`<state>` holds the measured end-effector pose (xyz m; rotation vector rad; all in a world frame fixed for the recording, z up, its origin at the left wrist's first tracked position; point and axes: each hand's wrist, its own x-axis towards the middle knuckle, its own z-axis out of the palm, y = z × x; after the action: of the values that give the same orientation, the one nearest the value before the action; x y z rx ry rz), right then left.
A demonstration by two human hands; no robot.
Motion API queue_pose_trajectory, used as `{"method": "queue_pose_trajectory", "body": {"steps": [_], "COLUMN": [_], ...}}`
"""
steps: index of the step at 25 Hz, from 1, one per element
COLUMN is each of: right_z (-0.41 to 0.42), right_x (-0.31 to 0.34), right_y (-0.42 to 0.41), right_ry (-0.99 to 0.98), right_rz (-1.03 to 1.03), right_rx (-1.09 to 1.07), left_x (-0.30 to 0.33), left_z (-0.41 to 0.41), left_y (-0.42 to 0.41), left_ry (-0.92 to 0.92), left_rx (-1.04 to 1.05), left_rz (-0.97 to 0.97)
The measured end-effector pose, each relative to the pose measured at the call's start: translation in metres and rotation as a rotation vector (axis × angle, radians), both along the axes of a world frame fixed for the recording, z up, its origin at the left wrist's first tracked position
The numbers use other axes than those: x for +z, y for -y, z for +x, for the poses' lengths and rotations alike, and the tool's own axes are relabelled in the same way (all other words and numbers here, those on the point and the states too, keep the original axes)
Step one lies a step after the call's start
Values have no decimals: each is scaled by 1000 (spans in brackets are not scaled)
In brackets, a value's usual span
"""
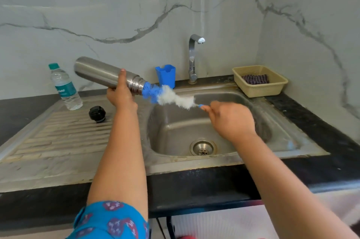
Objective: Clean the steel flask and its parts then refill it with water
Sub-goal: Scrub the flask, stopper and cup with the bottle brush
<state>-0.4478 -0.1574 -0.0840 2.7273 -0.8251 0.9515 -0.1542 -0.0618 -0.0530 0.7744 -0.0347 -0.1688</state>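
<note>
1. At the far left, on the dark counter edge of the drainboard, a water bottle with a green cap, upright, against the marble wall
2. Just right of it, on the ribbed drainboard, a black cap (lying loose, apart from the flask)
3. Above the cap, held in the air, the flask: tilted, base up to the left, threaded mouth down to the right, over the seam between drainboard and sink
4. Left hand wrapped round the flask's lower body, thumb up across the steel, fingers hidden behind
5. At the flask's mouth, a brush: blue bristles touching the mouth, white bristles trailing right, blurred; whether any bristles sit inside the mouth cannot be told
6. Behind the brush, a blue cup standing on the sink's back ledge
7. Right of the cup, a chrome tap, spout pointing right, no stream visible
8. Right hand clenched round the brush's blue handle, only the handle tip showing past the fingers, hovering over the basin
9. Below both hands, the basin with its round drain
10. At the far right, on the counter corner, a cream basket holding a dark purple scrubber
11. At the bottom left, a blue patterned sleeve
</note>
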Motion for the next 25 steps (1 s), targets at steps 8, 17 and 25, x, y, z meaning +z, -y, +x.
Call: {"method": "queue_pose_trajectory", "body": {"steps": [8, 17, 25], "right_z": [-62, -100, -64], "right_x": [24, 20, 10], "right_y": [-28, -42, -76], "right_ry": [263, 579, 443], "right_rz": [1474, 1285, 1115], "right_rx": [204, -41, 88], "left_x": [75, 111, 19], "left_z": [-60, -88, -125], "left_y": [5, -29, 9], "left_ry": [148, 169, -142], "left_rx": [-374, -396, -284], "left_rz": [84, 53, 40]}}
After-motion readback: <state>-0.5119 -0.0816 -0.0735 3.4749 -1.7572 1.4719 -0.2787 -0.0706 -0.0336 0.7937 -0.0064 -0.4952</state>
